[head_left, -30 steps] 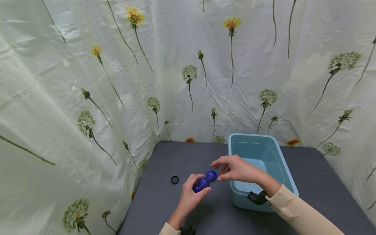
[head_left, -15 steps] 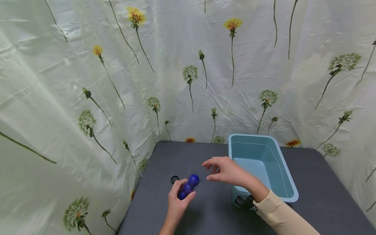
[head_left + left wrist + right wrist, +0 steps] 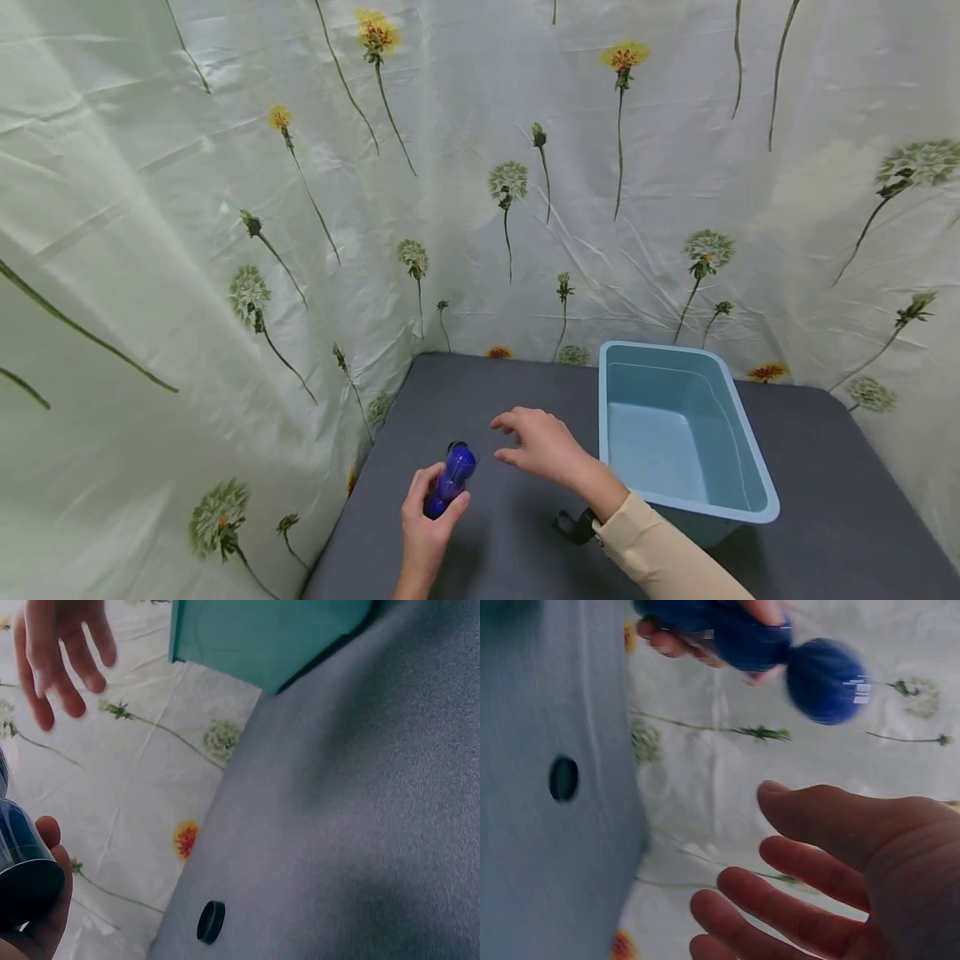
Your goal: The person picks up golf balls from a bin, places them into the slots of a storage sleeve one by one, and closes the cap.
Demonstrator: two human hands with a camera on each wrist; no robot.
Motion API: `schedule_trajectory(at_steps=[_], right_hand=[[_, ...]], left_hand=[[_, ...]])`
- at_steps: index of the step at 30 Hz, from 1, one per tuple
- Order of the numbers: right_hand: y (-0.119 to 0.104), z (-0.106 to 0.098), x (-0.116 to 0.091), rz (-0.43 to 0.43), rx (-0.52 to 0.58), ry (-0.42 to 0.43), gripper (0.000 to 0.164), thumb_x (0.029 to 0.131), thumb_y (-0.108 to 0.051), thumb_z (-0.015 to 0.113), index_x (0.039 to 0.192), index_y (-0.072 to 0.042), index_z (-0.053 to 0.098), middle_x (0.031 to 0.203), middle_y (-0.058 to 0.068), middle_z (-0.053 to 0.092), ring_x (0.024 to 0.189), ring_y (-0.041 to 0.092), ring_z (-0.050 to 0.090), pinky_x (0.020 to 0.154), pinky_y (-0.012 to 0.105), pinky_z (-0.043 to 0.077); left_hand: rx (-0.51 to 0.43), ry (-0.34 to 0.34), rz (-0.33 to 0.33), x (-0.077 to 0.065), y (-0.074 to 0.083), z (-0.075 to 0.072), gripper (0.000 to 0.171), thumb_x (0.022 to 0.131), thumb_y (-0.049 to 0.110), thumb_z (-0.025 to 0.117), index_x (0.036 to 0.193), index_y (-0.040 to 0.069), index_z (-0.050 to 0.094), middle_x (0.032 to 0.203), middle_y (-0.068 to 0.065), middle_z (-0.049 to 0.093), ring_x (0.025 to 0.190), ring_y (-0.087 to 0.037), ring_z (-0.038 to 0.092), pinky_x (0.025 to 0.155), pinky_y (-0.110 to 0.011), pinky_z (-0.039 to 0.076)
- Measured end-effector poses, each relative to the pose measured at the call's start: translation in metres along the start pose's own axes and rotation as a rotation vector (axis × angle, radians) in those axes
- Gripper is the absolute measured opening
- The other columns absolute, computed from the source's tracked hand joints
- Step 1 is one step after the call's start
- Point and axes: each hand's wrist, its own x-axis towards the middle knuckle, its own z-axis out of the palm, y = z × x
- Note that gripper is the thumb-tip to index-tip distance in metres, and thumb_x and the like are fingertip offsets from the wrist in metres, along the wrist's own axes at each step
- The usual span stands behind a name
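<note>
My left hand (image 3: 426, 529) grips a clear tube of blue balls (image 3: 452, 482), tilted over the table at the front. In the left wrist view the dark base of the tube shows against the palm. Blue balls (image 3: 826, 681) stand in a row in the right wrist view; how many the fingers hide, I cannot tell. To the right of the tube, apart from it, my right hand (image 3: 543, 448) hovers with relaxed fingers and nothing in them. A round black lid (image 3: 211, 922) lies on the table, mostly hidden behind the tube in the head view.
A light blue plastic bin (image 3: 765, 500) stands on the right half of the grey table (image 3: 510, 387), close to my right forearm. Behind and to the left hangs a pale curtain (image 3: 450, 208) printed with dandelions.
My left hand has carried the tube leftward, away from the bin and in front of the lid. The right hand has followed to the left, still holding nothing. The head view has shifted slightly.
</note>
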Motion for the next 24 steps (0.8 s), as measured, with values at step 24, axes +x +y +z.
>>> schedule_trajectory(at_steps=[24], right_hand=[[0.056, 0.119, 0.058, 0.166, 0.361, -0.010, 0.036, 0.092, -0.018, 0.075, 0.124, -0.004, 0.068, 0.111, 0.017, 0.069, 0.094, 0.026, 0.067, 0.075, 0.042, 0.055]], left_hand=[[0.053, 0.112, -0.075, -0.013, 0.017, -0.035, 0.044, 0.077, 0.001, 0.084, 0.116, 0.012, 0.068, 0.097, -0.001, 0.062, 0.083, -0.018, 0.057, 0.074, -0.031, 0.046]])
